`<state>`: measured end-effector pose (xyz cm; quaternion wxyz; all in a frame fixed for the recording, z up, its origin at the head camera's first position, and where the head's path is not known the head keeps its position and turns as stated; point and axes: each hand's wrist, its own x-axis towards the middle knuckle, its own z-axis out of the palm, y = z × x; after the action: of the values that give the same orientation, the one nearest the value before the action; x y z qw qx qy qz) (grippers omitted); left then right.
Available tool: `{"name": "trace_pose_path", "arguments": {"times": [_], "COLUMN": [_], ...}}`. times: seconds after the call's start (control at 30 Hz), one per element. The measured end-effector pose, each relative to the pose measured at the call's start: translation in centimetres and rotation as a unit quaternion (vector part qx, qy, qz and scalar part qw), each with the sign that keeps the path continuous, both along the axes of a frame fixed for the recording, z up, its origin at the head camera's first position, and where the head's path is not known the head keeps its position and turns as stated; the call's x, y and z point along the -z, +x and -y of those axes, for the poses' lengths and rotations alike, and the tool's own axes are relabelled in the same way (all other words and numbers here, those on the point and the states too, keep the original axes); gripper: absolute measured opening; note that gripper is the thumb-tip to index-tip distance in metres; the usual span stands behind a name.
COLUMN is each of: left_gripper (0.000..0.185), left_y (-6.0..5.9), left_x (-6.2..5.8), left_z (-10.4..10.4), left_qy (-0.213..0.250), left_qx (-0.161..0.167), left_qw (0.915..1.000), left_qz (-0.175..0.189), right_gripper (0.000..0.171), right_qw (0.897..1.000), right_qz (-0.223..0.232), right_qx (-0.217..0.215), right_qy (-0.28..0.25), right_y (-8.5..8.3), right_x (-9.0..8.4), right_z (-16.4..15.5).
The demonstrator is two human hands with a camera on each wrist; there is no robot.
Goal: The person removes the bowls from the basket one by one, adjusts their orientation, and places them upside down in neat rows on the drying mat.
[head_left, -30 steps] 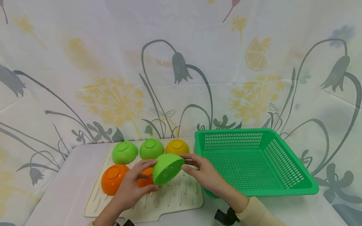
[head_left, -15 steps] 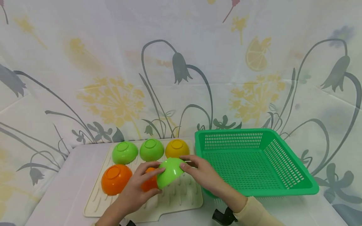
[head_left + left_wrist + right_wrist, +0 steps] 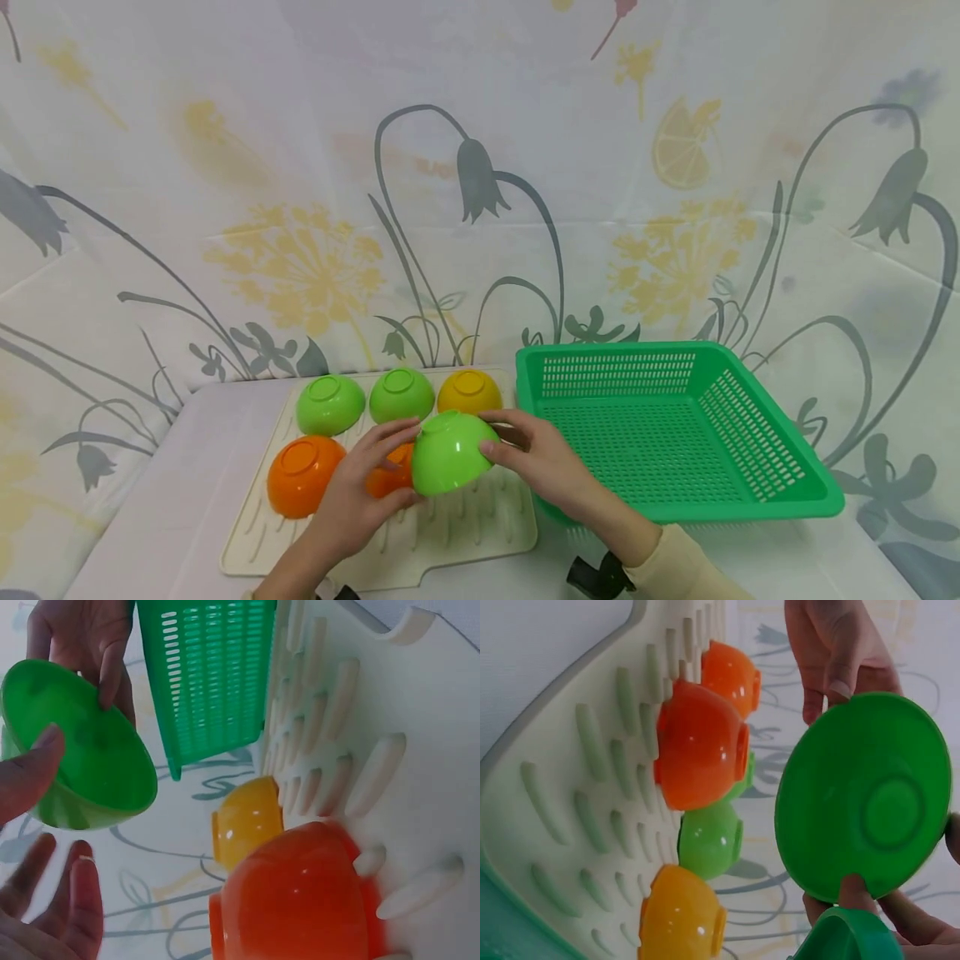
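Both hands hold a light green bowl [image 3: 450, 454] just above the cream drying mat [image 3: 480, 521], its base turned up and slightly tilted. My left hand [image 3: 363, 487] pinches its left side with thumb below and fingers on top. My right hand [image 3: 513, 446] grips its right side. In the right wrist view the green bowl's [image 3: 866, 795] inside faces the camera, with a right fingertip [image 3: 853, 889] on its rim. An orange bowl [image 3: 388, 480] sits on the mat, partly hidden behind the left fingers.
Mouth down on the mat are two green bowls [image 3: 330, 404] [image 3: 401, 394], a yellow bowl [image 3: 468, 390] and an orange bowl [image 3: 300, 475]. A green perforated basket [image 3: 757, 492] stands to the right of the mat. A flowered cloth hangs behind.
The green bowl has turned over between the hands, from its opening facing down and towards me to its base up. It has sunk slightly towards the mat.
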<state>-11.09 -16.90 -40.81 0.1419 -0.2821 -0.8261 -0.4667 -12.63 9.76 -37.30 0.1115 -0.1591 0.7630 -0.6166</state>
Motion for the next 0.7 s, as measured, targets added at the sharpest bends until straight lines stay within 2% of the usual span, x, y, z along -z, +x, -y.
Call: {"name": "trace_pose_path", "arguments": {"times": [0.07, 0.17, 0.33, 0.5, 0.7], "left_gripper": [0.077, 0.077, 0.064, 0.054, 0.056], "left_y": [-0.09, -0.15, -0.1, -0.09, -0.08], "left_x": [-0.02, -0.13, -0.31, -0.39, -0.29], "left_z": [0.01, -0.05, -0.24, -0.3, -0.2], "left_qy": [0.002, 0.004, 0.014, 0.048, 0.077], "left_qx": [-0.026, -0.061, -0.098, -0.09, -0.041], "left_qw": [0.9987, 0.9924, 0.98, 0.9741, 0.9683], "left_qz": [0.043, 0.106, 0.173, 0.202, 0.234], "right_gripper": [0.047, 0.049, 0.052, 0.054, 0.054], "right_qw": [1.0, 0.999, 0.998, 0.997, 0.997], "right_qz": [0.003, 0.009, 0.004, -0.001, -0.005], "right_qx": [-0.003, -0.006, -0.015, -0.02, -0.012], "right_qy": [-0.015, -0.037, -0.06, -0.074, -0.077], "right_y": [0.03, 0.07, 0.07, 0.18, 0.2], "right_x": [0.05, 0.12, 0.38, 0.57, 0.81], "right_z": [-0.1, -0.19, -0.16, -0.16, -0.12]}}
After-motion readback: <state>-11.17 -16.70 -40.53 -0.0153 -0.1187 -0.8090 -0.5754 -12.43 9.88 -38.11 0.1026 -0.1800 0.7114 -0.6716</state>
